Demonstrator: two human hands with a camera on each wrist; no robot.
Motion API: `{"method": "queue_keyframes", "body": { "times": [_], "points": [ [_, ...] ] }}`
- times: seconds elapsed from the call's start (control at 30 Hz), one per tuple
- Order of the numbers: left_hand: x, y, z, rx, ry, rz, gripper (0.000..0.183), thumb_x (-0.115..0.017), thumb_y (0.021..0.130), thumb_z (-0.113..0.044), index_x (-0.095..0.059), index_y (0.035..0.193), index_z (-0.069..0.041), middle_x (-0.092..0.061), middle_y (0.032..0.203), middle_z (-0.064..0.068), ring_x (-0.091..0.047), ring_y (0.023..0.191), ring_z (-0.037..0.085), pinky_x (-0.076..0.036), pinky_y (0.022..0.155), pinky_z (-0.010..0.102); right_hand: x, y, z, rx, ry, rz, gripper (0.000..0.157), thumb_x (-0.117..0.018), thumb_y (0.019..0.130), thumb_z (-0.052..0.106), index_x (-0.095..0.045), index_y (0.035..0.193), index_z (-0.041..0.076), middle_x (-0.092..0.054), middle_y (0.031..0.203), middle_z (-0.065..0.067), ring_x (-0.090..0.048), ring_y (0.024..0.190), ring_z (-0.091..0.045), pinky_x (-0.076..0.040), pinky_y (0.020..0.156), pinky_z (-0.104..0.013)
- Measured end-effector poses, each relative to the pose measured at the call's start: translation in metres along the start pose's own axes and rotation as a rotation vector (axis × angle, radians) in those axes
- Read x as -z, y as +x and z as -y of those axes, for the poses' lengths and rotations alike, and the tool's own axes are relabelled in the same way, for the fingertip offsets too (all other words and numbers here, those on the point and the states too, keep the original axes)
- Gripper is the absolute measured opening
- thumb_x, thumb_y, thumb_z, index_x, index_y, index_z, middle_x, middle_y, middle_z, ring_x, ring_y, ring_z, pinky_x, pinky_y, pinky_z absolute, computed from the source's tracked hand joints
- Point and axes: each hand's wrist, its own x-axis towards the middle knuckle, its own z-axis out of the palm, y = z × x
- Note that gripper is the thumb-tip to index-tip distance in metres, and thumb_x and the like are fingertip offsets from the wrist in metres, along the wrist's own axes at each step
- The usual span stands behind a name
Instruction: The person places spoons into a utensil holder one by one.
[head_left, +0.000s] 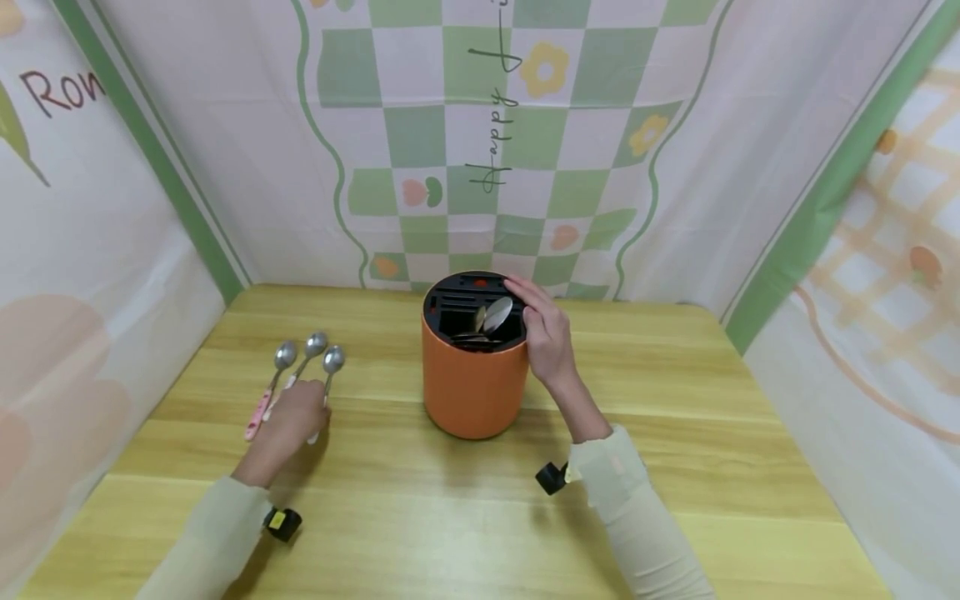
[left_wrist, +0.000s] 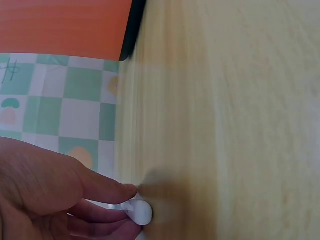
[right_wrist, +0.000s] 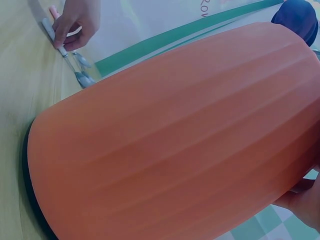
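My left hand (head_left: 294, 412) pinches the white handle of the rightmost spoon (head_left: 333, 360), thumb on one side and fingers on the other. The rounded handle end (left_wrist: 142, 213) shows between the fingertips in the left wrist view. Beside it lie a pink-handled spoon (head_left: 285, 356) and another white-handled spoon (head_left: 316, 344), bowls pointing away from me. An orange round utensil holder (head_left: 476, 392) with a black slotted top stands upright. My right hand (head_left: 551, 333) rests against its right side, fingers extended over the rim. A metal spoon (head_left: 498, 314) leans in the holder's opening.
The wooden table (head_left: 420, 517) ends at a hanging printed cloth (head_left: 480, 133) at the back, with more cloth along both sides. Red marks show in the slots of the holder's black top (head_left: 471, 302). A small black camera (head_left: 283, 523) sits on each wrist.
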Motion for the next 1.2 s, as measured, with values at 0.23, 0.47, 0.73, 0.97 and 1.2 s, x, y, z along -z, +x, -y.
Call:
{"method": "queue_keyframes", "body": {
  "times": [0.23, 0.47, 0.73, 0.97, 1.2],
  "points": [
    [0.0, 0.001, -0.001, 0.02, -0.023, 0.012, 0.012, -0.061, 0.086, 0.0, -0.061, 0.074, 0.0, -0.063, 0.068, 0.011, -0.06, 0.058, 0.022, -0.053, 0.051, 0.028, 0.0, 0.0, 0.0, 0.005, 0.008, 0.0, 0.05, -0.033, 0.094, 0.007, -0.064, 0.133, 0.004, -0.058, 0.143, -0.013, -0.048, 0.139, -0.026, -0.039, 0.115, -0.049],
    [0.0, 0.0, -0.002, -0.013, -0.075, -0.037, 0.01, -0.063, 0.082, -0.003, -0.06, 0.073, 0.0, -0.063, 0.069, 0.012, -0.06, 0.064, 0.025, -0.055, 0.06, 0.036, 0.0, 0.0, 0.0, -0.001, 0.002, 0.006, 0.05, -0.032, 0.094, 0.007, -0.064, 0.133, 0.004, -0.058, 0.143, -0.01, -0.048, 0.139, -0.025, -0.039, 0.114, -0.049],
    [-0.003, -0.003, -0.002, -0.072, -0.133, -0.126, 0.015, -0.071, 0.084, -0.008, -0.062, 0.074, 0.0, -0.062, 0.068, 0.01, -0.056, 0.061, 0.022, -0.049, 0.055, 0.031, 0.001, 0.0, 0.001, -0.004, -0.004, 0.005, 0.05, -0.033, 0.094, 0.007, -0.063, 0.134, 0.005, -0.058, 0.143, -0.01, -0.047, 0.14, -0.026, -0.038, 0.115, -0.05],
    [0.001, -0.004, -0.008, -0.103, -0.19, -0.206, 0.013, -0.071, 0.086, -0.011, -0.067, 0.082, 0.0, -0.066, 0.072, 0.01, -0.057, 0.061, 0.019, -0.049, 0.055, 0.029, 0.001, -0.001, 0.001, -0.014, 0.004, 0.011, 0.05, -0.032, 0.095, 0.008, -0.063, 0.134, 0.005, -0.057, 0.144, -0.009, -0.047, 0.14, -0.026, -0.039, 0.114, -0.05],
    [0.005, -0.005, -0.017, -0.15, -0.224, -0.26, 0.017, -0.071, 0.089, -0.012, -0.07, 0.096, 0.003, -0.071, 0.086, 0.014, -0.068, 0.074, 0.023, -0.058, 0.063, 0.031, 0.001, -0.001, 0.001, -0.016, -0.003, 0.008, 0.05, -0.032, 0.095, 0.008, -0.063, 0.135, 0.005, -0.057, 0.144, -0.011, -0.047, 0.14, -0.025, -0.039, 0.114, -0.05]
  ]
}}
